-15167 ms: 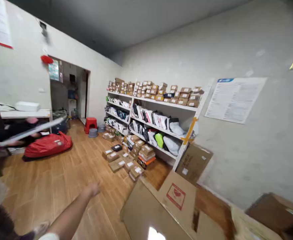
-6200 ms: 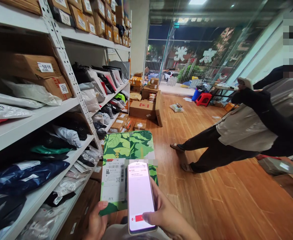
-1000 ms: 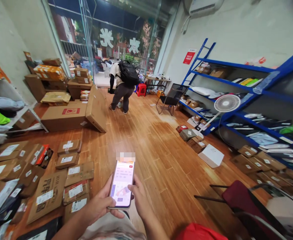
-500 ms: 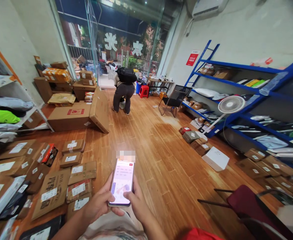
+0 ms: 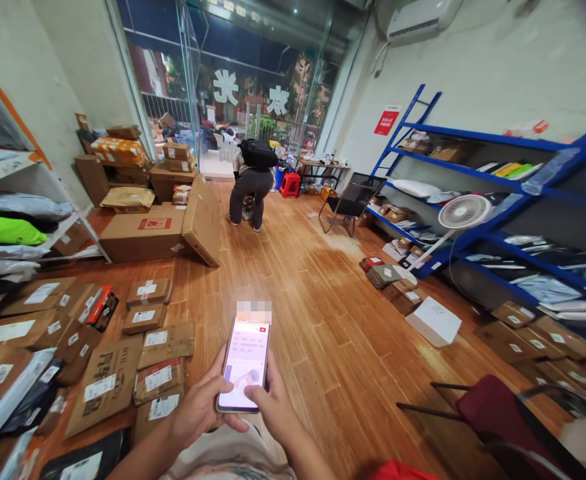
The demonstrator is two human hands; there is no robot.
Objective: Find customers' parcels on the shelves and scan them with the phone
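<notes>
A smartphone (image 5: 244, 367) with a lit, mostly white and pink screen is held upright in front of my body, its top edge blurred by a mosaic. My left hand (image 5: 203, 403) wraps round its left side, the thumb lying over the screen's lower left and fingers passing beneath. From the other side my right hand (image 5: 273, 401) grips it, with that thumb over the lower right of the screen. The fingers behind the phone are partly hidden.
Parcels (image 5: 105, 383) lie over the floor on my left. Blue shelves (image 5: 477, 140), a white fan (image 5: 465, 212) and boxes (image 5: 433, 321) line the right. A person (image 5: 250, 183) bends over near the glass front. A dark red chair (image 5: 493, 407) stands close on my right.
The camera view has shifted slightly, so the room appears a little lower and further right. My left thumb has moved slightly inward over the screen; both hands still hold the phone.
</notes>
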